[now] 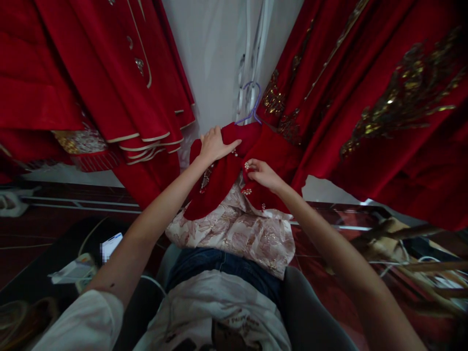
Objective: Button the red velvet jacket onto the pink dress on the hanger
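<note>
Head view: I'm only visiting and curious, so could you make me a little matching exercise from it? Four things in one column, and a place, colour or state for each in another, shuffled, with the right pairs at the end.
Column one
1. hanger
2. left hand
3. right hand
4. floral cloth

Column two
A. fingers curled, at the front edge of the red top
B. pale, next to the jeans
C. purple, at the neck of the red top
D. laid on the upper part of the red top, thumb spread out

Right pairs: 1-C, 2-D, 3-A, 4-B
</note>
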`<state>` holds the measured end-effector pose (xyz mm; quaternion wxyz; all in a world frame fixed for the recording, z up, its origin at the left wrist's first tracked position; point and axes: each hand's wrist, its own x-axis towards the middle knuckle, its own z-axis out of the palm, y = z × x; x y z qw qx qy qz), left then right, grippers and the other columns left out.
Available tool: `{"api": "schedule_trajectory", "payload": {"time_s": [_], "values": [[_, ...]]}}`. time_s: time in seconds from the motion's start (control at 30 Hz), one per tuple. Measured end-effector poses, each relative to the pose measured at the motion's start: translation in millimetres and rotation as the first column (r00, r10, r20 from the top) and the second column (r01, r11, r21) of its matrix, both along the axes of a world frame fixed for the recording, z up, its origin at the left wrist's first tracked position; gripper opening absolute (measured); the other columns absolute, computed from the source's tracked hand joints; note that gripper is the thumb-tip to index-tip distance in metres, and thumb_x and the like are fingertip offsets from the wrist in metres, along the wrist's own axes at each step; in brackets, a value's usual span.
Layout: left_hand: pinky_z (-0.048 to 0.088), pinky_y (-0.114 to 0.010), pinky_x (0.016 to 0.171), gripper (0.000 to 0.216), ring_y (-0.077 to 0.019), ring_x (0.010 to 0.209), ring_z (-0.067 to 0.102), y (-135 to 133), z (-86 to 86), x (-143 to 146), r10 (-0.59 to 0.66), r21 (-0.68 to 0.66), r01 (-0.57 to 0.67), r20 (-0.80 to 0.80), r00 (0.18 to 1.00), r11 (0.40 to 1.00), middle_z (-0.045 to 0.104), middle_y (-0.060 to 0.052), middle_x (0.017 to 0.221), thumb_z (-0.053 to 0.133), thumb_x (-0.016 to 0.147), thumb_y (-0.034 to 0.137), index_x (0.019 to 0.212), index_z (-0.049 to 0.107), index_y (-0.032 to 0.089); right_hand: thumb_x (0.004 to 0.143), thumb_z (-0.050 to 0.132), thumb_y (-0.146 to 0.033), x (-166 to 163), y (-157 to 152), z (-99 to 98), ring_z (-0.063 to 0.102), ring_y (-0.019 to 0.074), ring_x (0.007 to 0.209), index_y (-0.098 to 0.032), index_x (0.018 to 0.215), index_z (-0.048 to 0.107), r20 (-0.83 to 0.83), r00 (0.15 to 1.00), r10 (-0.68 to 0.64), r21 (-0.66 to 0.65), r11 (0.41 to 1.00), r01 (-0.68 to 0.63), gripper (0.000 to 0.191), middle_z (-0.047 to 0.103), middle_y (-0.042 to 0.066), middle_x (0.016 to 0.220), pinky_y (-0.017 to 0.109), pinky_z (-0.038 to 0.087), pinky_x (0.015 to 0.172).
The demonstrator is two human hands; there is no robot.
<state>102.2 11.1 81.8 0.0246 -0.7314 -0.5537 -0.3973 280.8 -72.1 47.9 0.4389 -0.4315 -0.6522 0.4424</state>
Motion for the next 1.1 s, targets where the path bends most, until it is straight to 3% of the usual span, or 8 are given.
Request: {"api": "schedule_trajectory", "payload": {"time_s": [0.17, 0.3, 0.4, 0.53, 0.77, 0.93, 1.1], "values": [[0.024, -0.064, 0.107, 0.063, -0.0439, 0.125, 0.048, 9.0, 12.3, 21.2, 0.158, -0.108, -0.149, 0.085, 0.984, 0.983, 0.059, -0.026, 0.121, 0.057, 0.079, 0.060, 0.116, 0.055, 0.010, 0.053, 0.048, -0.013, 1.8, -1.9, -7.8, 0.050, 0.0126, 0.068, -0.022, 0.077, 0.042, 0.043, 0.999, -0.005, 0.134, 0.991, -0.001, 0.026, 0.052, -0.004, 0.071, 0.027, 0.040, 0.066], [0.028, -0.064, 0.106, 0.040, -0.0418, 0.121, 0.052, 15.0, 14.7, 28.1, 0.133, -0.104, -0.130, 0.030, 0.991, 0.986, 0.059, -0.028, 0.120, 0.055, 0.085, 0.034, 0.112, 0.056, 0.005, 0.059, 0.050, -0.014, 10.6, -1.7, -17.9, 0.054, 0.0155, 0.076, -0.023, 0.091, 0.040, 0.114, 0.977, -0.178, 0.279, 0.950, 0.140, 0.035, 0.053, -0.002, 0.082, 0.030, 0.042, 0.070], [0.036, -0.057, 0.104, 0.035, -0.0400, 0.124, 0.050, 8.0, 6.8, 23.8, 0.067, -0.030, -0.065, 0.054, 0.996, 0.997, 0.049, -0.030, 0.133, 0.055, 0.079, 0.010, 0.114, 0.052, 0.004, 0.062, 0.052, -0.013, 12.3, -1.7, -22.2, 0.055, 0.0168, 0.080, -0.024, 0.110, 0.036, 0.108, 0.959, -0.263, 0.369, 0.906, 0.207, 0.052, 0.053, 0.001, 0.091, 0.032, 0.044, 0.071], [0.038, -0.054, 0.106, 0.048, -0.0373, 0.130, 0.043, -17.1, -16.4, 13.8, -0.030, 0.180, 0.004, 0.146, 0.989, 0.984, 0.041, -0.024, 0.138, 0.059, 0.073, 0.002, 0.117, 0.046, 0.011, 0.063, 0.051, -0.010, 12.5, -1.5, -20.4, 0.055, 0.0183, 0.093, -0.024, 0.115, 0.042, 0.079, 0.961, -0.264, 0.452, 0.869, 0.202, 0.055, 0.054, 0.005, 0.105, 0.033, 0.046, 0.078], [0.050, -0.044, 0.094, 0.037, -0.0263, 0.106, 0.059, -40.7, -59.4, -2.0, -0.197, 0.108, 0.181, 0.161, 0.967, 0.978, 0.056, -0.013, 0.112, 0.050, 0.077, 0.002, 0.110, 0.047, 0.017, 0.062, 0.050, -0.011, 16.7, 2.9, -19.8, 0.057, 0.0157, 0.084, -0.022, 0.105, 0.050, -0.027, 0.983, -0.180, 0.345, 0.922, 0.178, 0.045, 0.059, 0.004, 0.106, 0.032, 0.048, 0.078], [0.051, -0.035, 0.089, 0.017, -0.0197, 0.093, 0.065, -44.8, -67.1, 8.1, -0.294, 0.136, 0.267, 0.258, 0.920, 0.954, 0.066, -0.007, 0.099, 0.049, 0.085, 0.011, 0.097, 0.055, 0.020, 0.059, 0.050, -0.012, 9.6, 3.6, -14.1, 0.056, 0.0149, 0.081, -0.022, 0.105, 0.050, -0.060, 0.984, -0.165, 0.300, 0.938, 0.176, 0.047, 0.060, 0.004, 0.103, 0.031, 0.048, 0.078], [0.052, -0.035, 0.089, 0.018, -0.0209, 0.092, 0.067, -62.4, -73.9, 19.9, -0.355, 0.087, 0.344, 0.206, 0.912, 0.935, 0.071, -0.007, 0.098, 0.053, 0.083, 0.011, 0.096, 0.062, 0.020, 0.061, 0.051, -0.011, -4.8, 1.3, -12.8, 0.059, 0.0153, 0.086, -0.022, 0.104, 0.049, -0.023, 0.995, -0.097, 0.312, 0.945, 0.099, 0.045, 0.060, 0.003, 0.100, 0.030, 0.049, 0.081]]}}
